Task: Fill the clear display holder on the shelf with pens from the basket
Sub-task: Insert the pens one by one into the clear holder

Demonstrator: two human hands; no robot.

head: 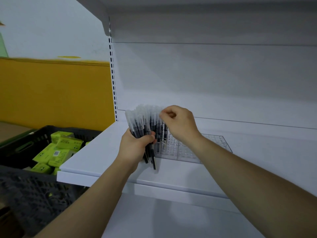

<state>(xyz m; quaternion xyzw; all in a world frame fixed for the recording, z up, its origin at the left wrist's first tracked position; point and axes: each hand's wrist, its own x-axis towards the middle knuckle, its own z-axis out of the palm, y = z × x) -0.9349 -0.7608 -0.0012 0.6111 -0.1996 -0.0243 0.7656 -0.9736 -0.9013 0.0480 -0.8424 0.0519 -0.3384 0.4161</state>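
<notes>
Head-cam view: 2 bare forearms reach to a white shelf [96, 152].

The left hand [135, 146] grips a fanned bundle of pens [142, 117] w/ clear caps & dark barrels. Its fingers [151, 136] are curled tight round the bundle's lower part. The bundle is upright, just above the shelf's near-left area.

The right hand [181, 124] is just right of the bundle, at cap height. Its fingertips [163, 115] are pinched together on the top of 1 pen [163, 130]. That pen stands roughly upright over the holder's left end; can't tell if its tip sits in a hole.

The clear display holder [214, 143] lies flat on the shelf, right of the left hand & partly under the right wrist. It's a see-thru block w/ rows of holes.

At left, below shelf level, a dark plastic basket [20, 148] holds green packs [63, 143]. A yellow wall [51, 91] is behind the basket.
</notes>
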